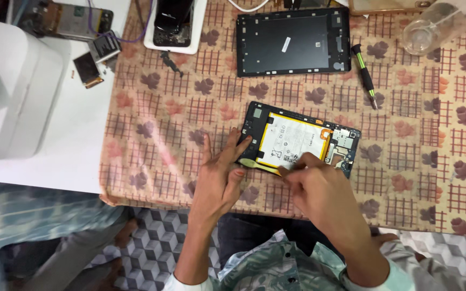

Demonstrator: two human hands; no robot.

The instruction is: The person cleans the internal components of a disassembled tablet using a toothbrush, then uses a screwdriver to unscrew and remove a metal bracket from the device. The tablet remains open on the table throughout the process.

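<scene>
Item: opened tablet [297, 139], back cover off, white battery [292, 141] and circuit board [343, 144] exposed. It is laid flat on the patterned cloth [152, 134] that covers the desk, near the cloth's front edge.

Left hand [219, 180]: fingers spread apart, the tips pressed on the tablet's left end, nothing gripped.

Right hand [319, 188]: fingers pinched together on a thin yellow pry tool [260, 166], which is laid along the tablet's front edge, its tip apparently at the battery's lower side.

Beyond the tablet: a black back cover [293, 42]; to that cover's right, a green-handled screwdriver [364, 75] and a clear plastic bottle [438, 24] lying on its side. Left of the cover: a phone [173, 21] on a white tray, and loose small parts [95, 56].

Risks, as judged: the battery could be bent or pierced if the tool is forced beneath it; the orange ribbon cable [326, 133] at the battery's right could be torn by a slip; the tablet could be slid toward the desk edge if the left hand's pressure is eased.
</scene>
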